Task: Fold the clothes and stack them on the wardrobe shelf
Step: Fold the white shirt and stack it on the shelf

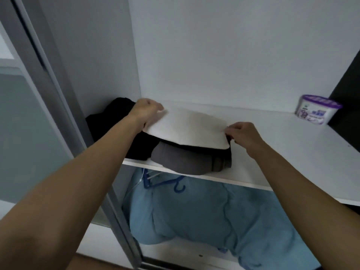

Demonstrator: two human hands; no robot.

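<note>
white garment (187, 129) atop dark clothes (181, 160); tub (316, 111) label unreadable.

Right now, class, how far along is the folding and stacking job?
Done: a folded grey garment and black clothes lie on the shelf. In hand: the left hand and right hand hold the ends of the folded white garment over the grey one. Left: letting go, perhaps pushing the overhanging pile back; any further clothes are out of view.

white shelf (272, 137) with black clothes (109, 129), a grey folded garment (181, 160) and a purple-lidded tub (315, 110)
</note>
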